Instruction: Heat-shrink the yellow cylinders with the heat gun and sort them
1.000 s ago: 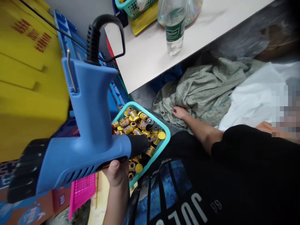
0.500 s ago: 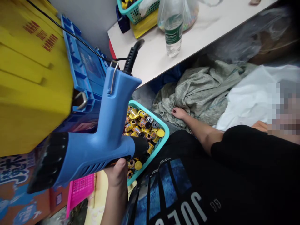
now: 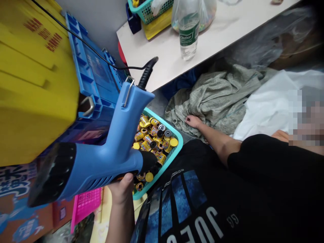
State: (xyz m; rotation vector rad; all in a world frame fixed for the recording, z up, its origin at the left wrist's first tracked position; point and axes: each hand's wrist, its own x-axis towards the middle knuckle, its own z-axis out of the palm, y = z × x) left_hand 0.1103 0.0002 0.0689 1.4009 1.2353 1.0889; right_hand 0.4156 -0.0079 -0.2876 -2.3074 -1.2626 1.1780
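My left hand (image 3: 123, 187) grips a blue heat gun (image 3: 106, 158) from below, with the thumb pressed against its barrel. The gun is held upside down, its handle rising and a black cord leaving the handle's end. Its black nozzle (image 3: 149, 161) overlaps a turquoise basket (image 3: 168, 162) in view. Small yellow printed cylinders (image 3: 157, 131), some with dark or yellow round ends, fill this basket. Farther right, my right hand (image 3: 193, 121) lies beside a crumpled grey-green woven sack (image 3: 215, 101). Its fingers are curled in, and nothing shows in them.
Yellow (image 3: 32, 84) and blue (image 3: 93, 71) plastic bins stand at the left, near a printed carton (image 3: 25, 216) and a pink basket (image 3: 86, 206). On the white table (image 3: 217, 33) are a water bottle (image 3: 188, 37) and another turquoise basket (image 3: 149, 13). White sheeting (image 3: 263, 104) lies right.
The heat gun has tilted, its handle end dropping and moving slightly right while the nozzle shifted a little left. My left hand shifted left with it. My right hand stays in place.
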